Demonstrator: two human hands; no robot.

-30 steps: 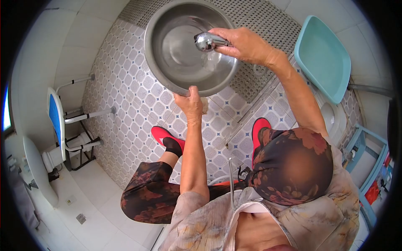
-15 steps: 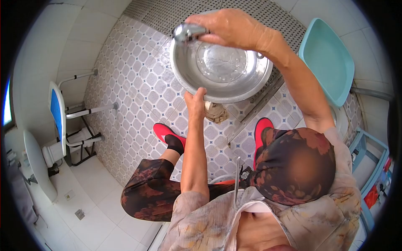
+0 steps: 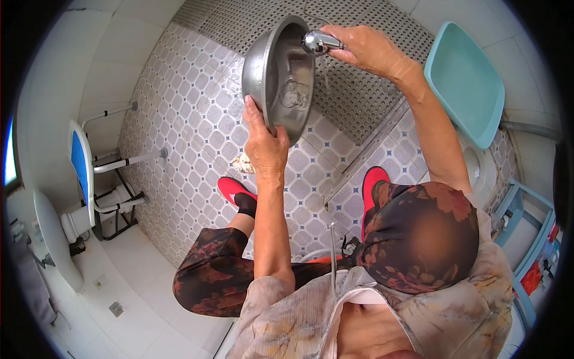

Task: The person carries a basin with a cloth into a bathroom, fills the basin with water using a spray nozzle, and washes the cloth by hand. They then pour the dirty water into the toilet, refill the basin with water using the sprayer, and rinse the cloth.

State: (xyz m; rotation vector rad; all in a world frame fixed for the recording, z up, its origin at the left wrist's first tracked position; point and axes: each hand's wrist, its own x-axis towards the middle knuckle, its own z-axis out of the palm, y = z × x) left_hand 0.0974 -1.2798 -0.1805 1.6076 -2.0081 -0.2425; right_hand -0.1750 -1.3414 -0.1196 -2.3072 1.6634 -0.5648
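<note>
My left hand [image 3: 265, 143] is closed on the near rim of a metal basin [image 3: 254, 75], which is tipped steeply on its side with its opening facing right. Water glistens on the inner wall of the basin. At the upper right, my right hand [image 3: 368, 51] is wrapped round a chrome shower head [image 3: 318, 43] by the basin's far right rim. A thin trace of water shows below the shower head. Behind my left wrist a crumpled beige cloth [image 3: 243, 163] lies on the tiled floor, partly hidden.
A perforated grey mat [image 3: 353, 105] covers the floor beyond the basin. A light-blue tub [image 3: 463, 84] leans by the right wall, with a blue shelf rack [image 3: 526, 239] nearer. On the left stand a shower chair [image 3: 84, 170] and a white washbasin [image 3: 54, 239]. My red shoes [image 3: 375, 179] are on the tiles.
The basin has gone from lying nearly level to tipped on its side, shifting left. My right hand and the shower head moved right. The cloth now shows left of my wrist.
</note>
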